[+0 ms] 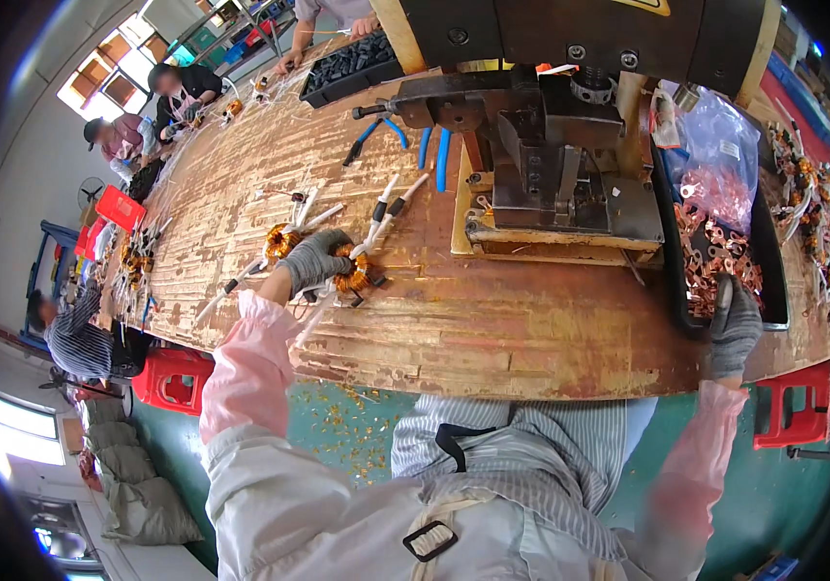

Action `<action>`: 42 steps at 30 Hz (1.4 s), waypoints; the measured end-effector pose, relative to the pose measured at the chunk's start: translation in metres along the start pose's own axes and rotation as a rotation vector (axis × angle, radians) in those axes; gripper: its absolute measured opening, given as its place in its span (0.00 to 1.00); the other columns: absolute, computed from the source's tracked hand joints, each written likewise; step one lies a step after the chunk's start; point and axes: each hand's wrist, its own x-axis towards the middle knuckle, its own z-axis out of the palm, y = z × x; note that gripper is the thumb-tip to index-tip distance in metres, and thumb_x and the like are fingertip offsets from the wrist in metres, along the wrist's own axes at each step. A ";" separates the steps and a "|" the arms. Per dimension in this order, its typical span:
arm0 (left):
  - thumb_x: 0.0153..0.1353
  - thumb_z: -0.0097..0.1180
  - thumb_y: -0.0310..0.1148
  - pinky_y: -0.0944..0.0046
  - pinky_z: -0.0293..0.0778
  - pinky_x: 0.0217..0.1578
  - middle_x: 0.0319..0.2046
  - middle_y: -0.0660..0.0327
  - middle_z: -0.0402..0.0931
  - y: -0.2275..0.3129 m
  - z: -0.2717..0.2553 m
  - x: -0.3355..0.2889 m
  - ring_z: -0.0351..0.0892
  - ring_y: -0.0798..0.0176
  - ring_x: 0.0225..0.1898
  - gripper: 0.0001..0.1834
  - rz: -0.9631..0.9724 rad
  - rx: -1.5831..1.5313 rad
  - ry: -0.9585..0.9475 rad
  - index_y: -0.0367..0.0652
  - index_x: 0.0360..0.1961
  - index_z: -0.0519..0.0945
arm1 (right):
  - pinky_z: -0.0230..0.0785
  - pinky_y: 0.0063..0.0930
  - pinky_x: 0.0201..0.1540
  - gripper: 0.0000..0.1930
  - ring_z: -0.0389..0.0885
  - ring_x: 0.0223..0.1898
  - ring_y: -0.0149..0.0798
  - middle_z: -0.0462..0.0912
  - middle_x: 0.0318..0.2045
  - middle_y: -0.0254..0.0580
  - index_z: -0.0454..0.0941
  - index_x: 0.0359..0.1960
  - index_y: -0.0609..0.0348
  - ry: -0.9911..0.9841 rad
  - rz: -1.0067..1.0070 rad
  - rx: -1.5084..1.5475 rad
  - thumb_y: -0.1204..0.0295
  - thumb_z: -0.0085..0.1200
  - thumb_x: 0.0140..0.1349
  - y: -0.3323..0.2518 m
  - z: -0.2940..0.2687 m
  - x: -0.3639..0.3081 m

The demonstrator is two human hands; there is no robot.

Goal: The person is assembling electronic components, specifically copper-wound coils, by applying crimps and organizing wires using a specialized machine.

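Note:
My left hand (316, 261), in a grey glove, is closed on a ring coil (352, 275) wound with copper wire, just above the wooden table. White-sleeved leads with black bands (391, 208) run up from this coil. Another copper coil (280, 239) lies right beside the hand. On the right, my other gloved hand, the right hand (735, 327), reaches over the near rim of a black tray (776, 290). Its fingers are drawn together at the copper terminal lugs (710, 247) in the tray; whatever is between the fingertips is hidden.
A dark metal press (555, 184) stands ahead on the table (492, 334). Blue-handled tools (442, 160) lie left of it. A clear bag (720, 145) sits in the tray. More coils (812, 208) are at the far right. Several people work along the table's far left.

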 end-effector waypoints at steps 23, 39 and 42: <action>0.54 0.52 0.26 0.70 0.72 0.40 0.39 0.60 0.74 0.100 0.087 -0.108 0.74 0.69 0.38 0.22 0.320 -1.346 0.958 0.32 0.51 0.71 | 0.71 0.36 0.38 0.21 0.80 0.36 0.48 0.80 0.38 0.51 0.73 0.45 0.60 -0.592 -0.368 0.976 0.60 0.59 0.54 -0.284 -0.033 -0.056; 0.53 0.59 0.29 0.61 0.76 0.44 0.44 0.54 0.72 0.092 0.090 -0.136 0.76 0.55 0.44 0.23 0.366 -0.301 0.745 0.41 0.52 0.72 | 0.45 0.12 0.10 0.20 0.56 0.11 0.17 0.61 0.17 0.22 0.71 0.53 0.51 -1.836 0.609 1.997 0.56 0.53 0.62 -0.298 0.031 -0.053; 0.46 0.66 0.37 0.52 0.68 0.53 0.49 0.51 0.70 0.098 0.081 -0.122 0.69 0.47 0.54 0.31 0.465 0.040 0.643 0.45 0.53 0.72 | 0.46 0.17 0.10 0.18 0.59 0.11 0.20 0.61 0.16 0.22 0.71 0.49 0.51 -1.908 0.739 2.055 0.56 0.52 0.63 -0.279 0.059 -0.057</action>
